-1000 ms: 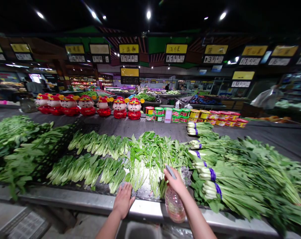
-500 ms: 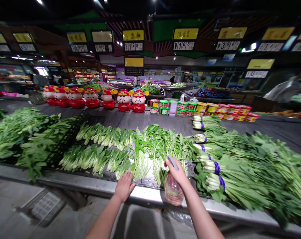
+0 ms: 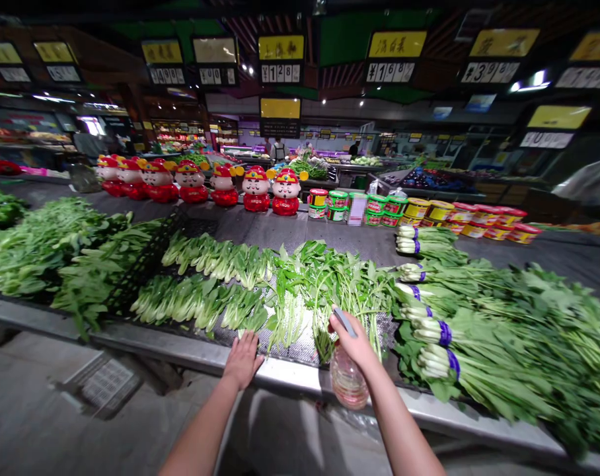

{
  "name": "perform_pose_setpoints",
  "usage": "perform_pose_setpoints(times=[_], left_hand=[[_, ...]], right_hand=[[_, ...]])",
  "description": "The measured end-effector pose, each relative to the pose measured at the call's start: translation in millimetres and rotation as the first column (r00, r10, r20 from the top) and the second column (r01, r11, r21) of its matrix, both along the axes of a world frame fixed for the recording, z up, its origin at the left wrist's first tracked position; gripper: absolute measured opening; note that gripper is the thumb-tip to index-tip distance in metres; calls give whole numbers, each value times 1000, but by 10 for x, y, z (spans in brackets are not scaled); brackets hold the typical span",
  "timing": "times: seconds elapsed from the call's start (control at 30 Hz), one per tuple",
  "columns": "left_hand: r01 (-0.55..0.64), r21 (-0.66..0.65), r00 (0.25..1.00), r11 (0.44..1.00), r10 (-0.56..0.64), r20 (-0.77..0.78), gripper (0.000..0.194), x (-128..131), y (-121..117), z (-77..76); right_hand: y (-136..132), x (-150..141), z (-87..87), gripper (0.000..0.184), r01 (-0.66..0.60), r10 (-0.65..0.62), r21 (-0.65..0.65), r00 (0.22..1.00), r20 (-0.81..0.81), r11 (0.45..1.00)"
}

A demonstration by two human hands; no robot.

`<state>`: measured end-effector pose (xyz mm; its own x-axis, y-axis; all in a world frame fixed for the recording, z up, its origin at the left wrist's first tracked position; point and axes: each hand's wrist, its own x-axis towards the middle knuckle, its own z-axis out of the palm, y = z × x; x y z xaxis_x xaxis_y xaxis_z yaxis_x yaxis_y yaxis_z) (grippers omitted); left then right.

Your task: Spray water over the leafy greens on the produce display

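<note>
The right hand (image 3: 353, 338) is gripping a clear spray bottle (image 3: 348, 380) by its neck, fingers curling round beneath a grey top piece. The bottle, looking pinkish inside, is hanging upright in front of the display's metal rim (image 3: 293, 373) (whether it is touching the rim, I cannot tell). Left of the bottle, the left hand (image 3: 241, 362) is lying palm down at that same rim, fingers stretching out flat towards the leaves. Just beyond the bottle, loose green stalks (image 3: 324, 277) are spreading over a shiny perforated tray (image 3: 307, 324). Farther to the bottle's left, small bok choy (image 3: 201, 297) are lining up in two rows, with a black crate wall (image 3: 144, 258) standing past them. To the bottle's right, white-stemmed bundles (image 3: 433, 360) are lying stacked, purple bands holding their stems together. Well behind the bottle, red-hatted figurines (image 3: 286, 192) are standing in a row to its left, while colourful tubs (image 3: 374, 208) are sitting stacked straight behind and to its right. High above the bottle, yellow-topped price signs (image 3: 396, 56) are hanging.
</note>
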<state>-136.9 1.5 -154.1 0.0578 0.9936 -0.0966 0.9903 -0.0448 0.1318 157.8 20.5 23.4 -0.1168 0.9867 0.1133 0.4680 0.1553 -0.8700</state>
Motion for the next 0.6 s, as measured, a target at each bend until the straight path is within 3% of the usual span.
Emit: perform_pose_setpoints(times=[0.3,0.6], left_hand=[[17,26,1000,1000,-17,8,64,-17,-14,-65],[-1,19,1000,1000,1,11,67,13,-32,-19]], right_hand=[[-181,-185,-34,35,-35,29,102,998,58,994],[-336,-286,-15,34,-60,24,180,981,195,982]])
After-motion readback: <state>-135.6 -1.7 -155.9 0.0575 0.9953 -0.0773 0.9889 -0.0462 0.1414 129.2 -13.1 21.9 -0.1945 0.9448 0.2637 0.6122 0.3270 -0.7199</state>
